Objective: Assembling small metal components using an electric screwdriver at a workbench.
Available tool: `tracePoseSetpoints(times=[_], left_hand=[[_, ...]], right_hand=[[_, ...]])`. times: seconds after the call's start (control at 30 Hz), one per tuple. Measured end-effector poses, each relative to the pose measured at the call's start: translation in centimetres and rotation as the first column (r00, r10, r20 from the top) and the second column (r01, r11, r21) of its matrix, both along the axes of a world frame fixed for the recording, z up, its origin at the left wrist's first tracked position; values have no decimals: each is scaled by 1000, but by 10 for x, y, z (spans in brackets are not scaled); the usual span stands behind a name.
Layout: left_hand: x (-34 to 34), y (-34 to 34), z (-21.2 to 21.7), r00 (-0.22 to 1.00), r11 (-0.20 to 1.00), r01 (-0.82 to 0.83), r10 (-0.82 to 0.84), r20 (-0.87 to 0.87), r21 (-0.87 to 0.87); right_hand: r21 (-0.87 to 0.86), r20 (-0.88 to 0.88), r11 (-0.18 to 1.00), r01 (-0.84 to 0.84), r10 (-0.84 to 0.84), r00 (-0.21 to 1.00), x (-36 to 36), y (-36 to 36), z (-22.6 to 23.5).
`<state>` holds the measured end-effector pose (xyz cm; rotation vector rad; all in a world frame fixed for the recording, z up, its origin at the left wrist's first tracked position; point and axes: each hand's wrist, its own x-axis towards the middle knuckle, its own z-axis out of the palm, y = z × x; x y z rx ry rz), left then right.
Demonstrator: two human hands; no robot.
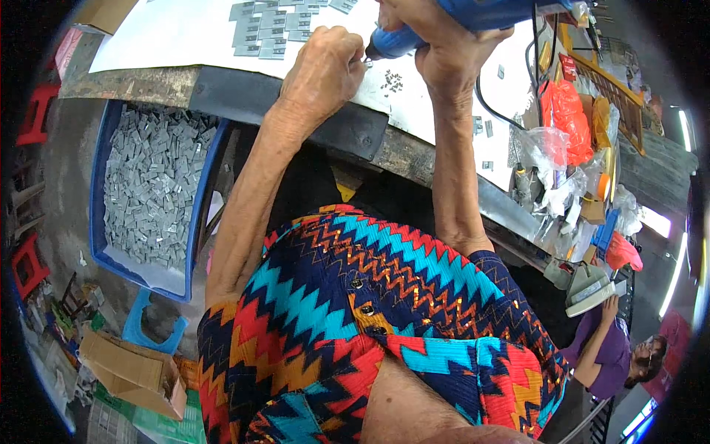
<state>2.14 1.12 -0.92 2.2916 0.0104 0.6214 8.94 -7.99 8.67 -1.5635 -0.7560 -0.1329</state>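
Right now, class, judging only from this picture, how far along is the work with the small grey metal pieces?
Done: rows of grey pieces lie laid out on the white sheet. In hand: the right hand grips a blue power driver, its tip at a small part pinched by the left hand. Left: a blue crate beside the bench holds a deep heap of grey parts.

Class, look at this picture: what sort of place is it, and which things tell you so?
Probably a small assembly workshop. The right hand holds a blue power driver at a workbench, small grey metal parts lie in rows, and a blue crate is full of more.
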Motion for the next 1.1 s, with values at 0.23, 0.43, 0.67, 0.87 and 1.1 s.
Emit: tracePoseSetpoints(times=[0.23, 0.43, 0.67, 0.87, 1.1], left_hand=[[-3, -5, 4, 1000, 1000, -14, 14, -20, 3], [-4, -6, 8, 998, 999, 7, -10, -55, -51], [-6, -4, 7, 1000, 1000, -1, 0, -25, -19], [-5, -6, 3, 1000, 998, -13, 12, -9, -62], [0, -7, 3, 998, 999, -53, 53, 21, 7]], right_hand=[[118, -41, 969, -215, 221, 974, 3, -8, 3], [145, 8, 960, -241, 243, 970, 1, -12, 1], [65, -178, 985, -162, 171, 969, -6, -8, 11], [108, -80, 960, -258, 267, 960, -3, -12, -3], [251, -82, 913, -321, 351, 933, 6, -10, 2]])
